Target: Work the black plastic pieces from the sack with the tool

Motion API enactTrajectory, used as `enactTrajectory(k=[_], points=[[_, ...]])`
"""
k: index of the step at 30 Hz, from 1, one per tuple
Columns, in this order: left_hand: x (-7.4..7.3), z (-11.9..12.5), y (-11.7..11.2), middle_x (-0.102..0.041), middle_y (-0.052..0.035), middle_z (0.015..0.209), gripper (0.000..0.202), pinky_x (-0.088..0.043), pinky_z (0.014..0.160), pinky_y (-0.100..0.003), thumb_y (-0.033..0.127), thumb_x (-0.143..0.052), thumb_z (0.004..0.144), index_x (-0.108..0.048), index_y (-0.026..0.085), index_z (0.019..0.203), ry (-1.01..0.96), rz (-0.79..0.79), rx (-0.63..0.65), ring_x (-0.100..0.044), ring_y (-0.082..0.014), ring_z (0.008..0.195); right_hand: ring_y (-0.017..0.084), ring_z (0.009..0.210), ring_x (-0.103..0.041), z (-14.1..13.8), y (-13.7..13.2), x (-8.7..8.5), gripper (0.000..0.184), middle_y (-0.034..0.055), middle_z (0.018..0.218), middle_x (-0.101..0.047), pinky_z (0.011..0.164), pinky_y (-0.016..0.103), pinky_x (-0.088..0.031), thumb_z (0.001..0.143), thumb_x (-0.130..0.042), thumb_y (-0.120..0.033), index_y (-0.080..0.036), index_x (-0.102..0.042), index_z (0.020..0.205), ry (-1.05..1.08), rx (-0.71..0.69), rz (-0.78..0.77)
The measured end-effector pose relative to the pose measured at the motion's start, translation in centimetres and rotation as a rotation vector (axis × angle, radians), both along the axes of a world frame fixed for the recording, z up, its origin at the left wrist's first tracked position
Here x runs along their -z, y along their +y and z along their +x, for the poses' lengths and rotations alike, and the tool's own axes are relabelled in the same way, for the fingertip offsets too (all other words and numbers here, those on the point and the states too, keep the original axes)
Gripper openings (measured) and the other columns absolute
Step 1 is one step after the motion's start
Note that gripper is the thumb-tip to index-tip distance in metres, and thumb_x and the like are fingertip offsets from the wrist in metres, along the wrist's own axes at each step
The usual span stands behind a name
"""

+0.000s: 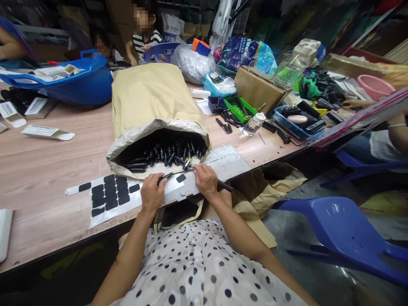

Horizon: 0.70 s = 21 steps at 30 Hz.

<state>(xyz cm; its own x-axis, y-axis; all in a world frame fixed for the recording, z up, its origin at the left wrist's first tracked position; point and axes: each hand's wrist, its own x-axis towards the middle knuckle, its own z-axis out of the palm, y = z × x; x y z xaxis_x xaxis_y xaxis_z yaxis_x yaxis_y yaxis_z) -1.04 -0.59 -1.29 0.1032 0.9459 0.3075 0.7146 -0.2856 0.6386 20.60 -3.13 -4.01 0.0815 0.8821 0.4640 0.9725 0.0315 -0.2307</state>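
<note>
My left hand (152, 191) is closed on a slim black pen-like piece (165, 175) at the table's front edge. In my right hand (206, 180) is a small hammer (188, 164), its metal head pointing left and its black handle sticking out past my palm. Just beyond both hands, a large tan paper sack (153, 93) lies on its side with its mouth towards me. Many black pen-like pieces (168, 153) fill the opening. Under my hands are a grey cardboard strip (226, 159) and a white sheet with black rounded stickers (110, 193).
A blue basin (79, 80) and white boxes (47, 131) stand at the left. To the right are a clear bottle (253, 124), a green tray (239, 108), a cardboard box (259, 89) and a blue basket (298, 123). Other people sit around the table. A blue chair (344, 229) stands beside me.
</note>
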Motion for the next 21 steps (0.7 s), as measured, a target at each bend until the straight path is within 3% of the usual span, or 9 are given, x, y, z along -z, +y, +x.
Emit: enactTrajectory(k=[5,13,17,21], points=[[0.7,1.7,0.2,-0.072,-0.005,0.095,0.016,-0.052,0.09,-0.039,0.026,-0.055,0.089,-0.07,0.024,0.091,-0.106,-0.061,0.176,-0.064,-0.0236,0.095,0.022,0.087,-0.051,-0.1,0.0,0.2,0.031,0.0089,0.099,-0.066,0.076,0.032,-0.038,0.099,-0.047,-0.024,-0.023,-0.07,0.12,-0.004,0.033,0.011],[0.8,1.4,0.4,-0.067,-0.0032,0.092,0.018,-0.054,0.084,-0.036,0.019,-0.068,0.072,-0.069,0.022,0.09,-0.115,-0.09,0.184,-0.064,-0.0222,0.09,0.023,0.088,-0.052,-0.2,0.0,-0.1,0.028,0.0095,0.098,-0.065,0.075,0.033,-0.04,0.095,-0.052,-0.021,-0.021,-0.071,0.114,-0.003,0.075,0.038],[0.9,1.5,0.5,-0.063,-0.002,0.085,0.009,-0.054,0.08,-0.035,0.02,-0.067,0.076,-0.071,0.022,0.084,-0.112,-0.1,0.188,-0.062,-0.021,0.085,0.023,0.088,-0.054,0.1,0.0,-0.7,0.028,0.0095,0.096,-0.066,0.076,0.033,-0.043,0.093,-0.052,-0.018,-0.021,-0.071,0.113,0.038,0.05,-0.014],[1.1,1.9,0.5,-0.062,-0.0015,0.081,0.011,-0.053,0.081,-0.035,0.021,-0.068,0.079,-0.074,0.022,0.089,-0.101,-0.086,0.212,-0.061,-0.021,0.086,0.022,0.09,-0.06,-0.1,-0.9,-1.5,0.031,0.0085,0.096,-0.068,0.08,0.033,-0.049,0.098,-0.046,-0.021,-0.022,-0.07,0.116,0.225,-0.039,0.064]])
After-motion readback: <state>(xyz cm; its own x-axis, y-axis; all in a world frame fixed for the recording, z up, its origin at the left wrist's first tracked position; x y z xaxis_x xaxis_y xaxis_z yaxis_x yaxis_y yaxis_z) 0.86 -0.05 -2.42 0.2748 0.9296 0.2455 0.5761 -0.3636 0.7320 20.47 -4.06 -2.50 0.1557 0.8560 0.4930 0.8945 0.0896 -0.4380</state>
